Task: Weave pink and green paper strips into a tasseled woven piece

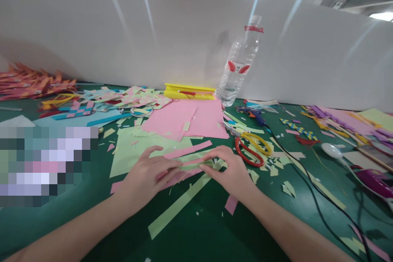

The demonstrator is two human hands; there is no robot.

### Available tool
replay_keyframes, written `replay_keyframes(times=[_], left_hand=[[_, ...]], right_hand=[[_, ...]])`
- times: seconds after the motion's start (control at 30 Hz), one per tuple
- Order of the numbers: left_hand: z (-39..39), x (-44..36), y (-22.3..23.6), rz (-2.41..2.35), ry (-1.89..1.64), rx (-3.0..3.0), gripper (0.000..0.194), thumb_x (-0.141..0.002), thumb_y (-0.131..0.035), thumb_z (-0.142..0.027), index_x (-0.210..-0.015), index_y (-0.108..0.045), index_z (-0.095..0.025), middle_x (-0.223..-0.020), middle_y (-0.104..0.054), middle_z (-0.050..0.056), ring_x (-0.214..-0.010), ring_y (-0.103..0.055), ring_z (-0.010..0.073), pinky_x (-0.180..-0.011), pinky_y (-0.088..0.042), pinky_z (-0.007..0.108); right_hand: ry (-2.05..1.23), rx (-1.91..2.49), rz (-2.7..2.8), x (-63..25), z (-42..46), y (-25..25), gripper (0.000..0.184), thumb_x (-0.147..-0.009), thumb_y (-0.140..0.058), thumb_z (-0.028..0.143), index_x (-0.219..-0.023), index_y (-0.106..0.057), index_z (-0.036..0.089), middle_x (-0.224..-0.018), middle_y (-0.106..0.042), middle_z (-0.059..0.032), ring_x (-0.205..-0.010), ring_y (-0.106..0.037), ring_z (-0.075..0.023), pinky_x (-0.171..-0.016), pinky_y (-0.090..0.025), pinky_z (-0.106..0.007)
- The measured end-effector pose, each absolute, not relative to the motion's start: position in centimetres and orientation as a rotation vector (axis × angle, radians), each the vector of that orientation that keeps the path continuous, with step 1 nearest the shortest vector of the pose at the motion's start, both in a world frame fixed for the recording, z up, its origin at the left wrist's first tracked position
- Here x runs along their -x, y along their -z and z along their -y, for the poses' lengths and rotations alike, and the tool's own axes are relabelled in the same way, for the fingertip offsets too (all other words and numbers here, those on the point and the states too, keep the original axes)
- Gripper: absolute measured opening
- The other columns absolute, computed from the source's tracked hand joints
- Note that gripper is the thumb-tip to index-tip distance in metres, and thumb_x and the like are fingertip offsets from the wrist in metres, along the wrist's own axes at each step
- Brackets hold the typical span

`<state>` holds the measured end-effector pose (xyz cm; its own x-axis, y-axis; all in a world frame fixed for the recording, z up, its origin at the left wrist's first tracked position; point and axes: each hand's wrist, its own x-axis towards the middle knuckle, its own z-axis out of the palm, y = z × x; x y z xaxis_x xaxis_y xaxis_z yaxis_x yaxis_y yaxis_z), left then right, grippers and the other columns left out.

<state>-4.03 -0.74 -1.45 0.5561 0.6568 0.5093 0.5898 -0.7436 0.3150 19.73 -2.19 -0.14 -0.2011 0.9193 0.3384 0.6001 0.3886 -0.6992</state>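
My left hand point(149, 176) and my right hand point(227, 170) meet over the table in the middle of the view. Between them runs a small bundle of pale green and pink paper strips point(190, 165). The thumb and fingers of my right hand pinch its right end, while my left fingers close on the left end. Beneath, a long pale green strip point(181, 204) slants toward me. A pink strip point(192, 150) lies just beyond my fingers, over a pale green paper sheet point(123, 147). My palms hide part of the bundle.
Red-and-yellow scissors point(250, 151) lie beyond my right hand. A plastic bottle point(239, 65) leans against the white partition point(138, 28). A black cord point(310, 184) crosses the right side, near a purple device point(376, 182). Paper scraps point(276, 163) litter the green table point(199, 241). Pink paper point(162, 116) lies behind.
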Motion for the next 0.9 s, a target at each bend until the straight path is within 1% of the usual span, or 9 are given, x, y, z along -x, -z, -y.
replay_keyframes(times=[0.1, 0.17, 0.23, 0.3, 0.37, 0.5, 0.7, 0.83, 0.9], left_hand=[[0.4, 4.1, 1.4, -1.070, -0.940, -2.655, 0.036, -0.099, -0.036, -0.035, -0.090, -0.069, -0.025, -0.085, -0.076, -0.002, -0.071, -0.068, 0.0138, -0.098, -0.044, 0.039], [0.2, 4.3, 1.2, -1.091, -0.918, -2.619, 0.037, -0.097, -0.039, -0.040, -0.086, -0.071, -0.026, -0.084, -0.076, -0.002, -0.073, -0.068, 0.0154, -0.093, -0.049, 0.038], [0.1, 4.5, 1.2, -1.160, -0.900, -2.548, 0.034, -0.094, -0.045, -0.043, -0.087, -0.073, -0.027, -0.085, -0.076, -0.001, -0.085, -0.068, 0.0196, -0.084, -0.054, 0.036], [0.2, 4.7, 1.3, -1.241, -0.903, -2.467, 0.031, -0.091, -0.049, -0.045, -0.090, -0.074, -0.027, -0.087, -0.076, 0.000, -0.100, -0.065, 0.0245, -0.073, -0.057, 0.033], [0.2, 4.9, 1.4, -1.269, -0.899, -2.417, 0.029, -0.090, -0.051, -0.045, -0.092, -0.074, -0.028, -0.088, -0.076, 0.001, -0.107, -0.063, 0.0269, -0.070, -0.058, 0.033], [0.2, 5.1, 1.5, -1.250, -0.889, -2.399, 0.028, -0.089, -0.053, -0.045, -0.093, -0.074, -0.028, -0.090, -0.076, 0.002, -0.110, -0.062, 0.0280, -0.073, -0.059, 0.035], [0.0, 4.9, 1.0, -1.290, -0.813, -2.328, 0.032, -0.087, -0.053, -0.051, -0.092, -0.074, -0.028, -0.090, -0.076, 0.001, -0.112, -0.061, 0.0290, -0.072, -0.059, 0.035], [0.0, 4.9, 0.9, -1.324, -0.796, -2.295, 0.029, -0.085, -0.054, -0.049, -0.087, -0.075, -0.029, -0.078, -0.075, 0.002, -0.108, -0.062, 0.0300, -0.068, -0.058, 0.034], [0.0, 4.9, 1.0, -1.342, -0.804, -2.284, 0.028, -0.084, -0.056, -0.049, -0.085, -0.075, -0.029, -0.077, -0.075, 0.002, -0.106, -0.063, 0.0298, -0.067, -0.058, 0.033]], right_hand=[[-0.566, 1.282, 1.889, -19.8, 2.2, -0.1, 0.002, -0.081, -0.068, 0.027, -0.081, -0.069, 0.025, -0.081, -0.070, -0.0013, -0.086, -0.062, -0.0211, -0.076, -0.049, -0.037], [-0.549, 1.259, 1.895, -19.8, 2.2, -0.2, 0.002, -0.080, -0.068, 0.027, -0.080, -0.069, 0.025, -0.079, -0.070, -0.0013, -0.084, -0.062, -0.0206, -0.076, -0.049, -0.037], [-0.521, 1.237, 1.902, -19.8, 2.2, -0.2, 0.002, -0.080, -0.068, 0.026, -0.079, -0.069, 0.024, -0.078, -0.071, -0.0011, -0.082, -0.063, -0.0202, -0.076, -0.050, -0.037], [-0.496, 1.219, 1.903, -19.8, 2.2, -0.1, 0.001, -0.080, -0.068, 0.025, -0.079, -0.069, 0.024, -0.078, -0.071, -0.0007, -0.081, -0.063, -0.0199, -0.076, -0.050, -0.037], [-0.478, 1.210, 1.900, -19.8, 2.2, -0.1, 0.001, -0.080, -0.068, 0.024, -0.079, -0.069, 0.024, -0.077, -0.071, -0.0002, -0.080, -0.063, -0.0195, -0.075, -0.050, -0.037], [-0.508, 1.231, 1.884, -19.9, 2.2, 0.0, 0.003, -0.081, -0.067, 0.025, -0.078, -0.069, 0.025, -0.074, -0.070, -0.0005, -0.079, -0.065, -0.0194, -0.070, -0.053, -0.033], [-0.572, 1.228, 1.859, -20.0, 2.3, -0.1, 0.005, -0.081, -0.066, 0.026, -0.080, -0.070, 0.024, -0.080, -0.072, -0.0018, -0.080, -0.066, -0.0193, -0.068, -0.054, -0.032], [-0.592, 1.220, 1.855, -20.0, 2.2, 0.1, 0.004, -0.081, -0.067, 0.025, -0.081, -0.071, 0.025, -0.079, -0.071, -0.0009, -0.080, -0.065, -0.0186, -0.069, -0.053, -0.032], [-0.583, 1.214, 1.858, -20.0, 2.2, 0.1, 0.004, -0.081, -0.067, 0.025, -0.081, -0.071, 0.025, -0.078, -0.071, -0.0008, -0.080, -0.065, -0.0186, -0.069, -0.053, -0.032]])
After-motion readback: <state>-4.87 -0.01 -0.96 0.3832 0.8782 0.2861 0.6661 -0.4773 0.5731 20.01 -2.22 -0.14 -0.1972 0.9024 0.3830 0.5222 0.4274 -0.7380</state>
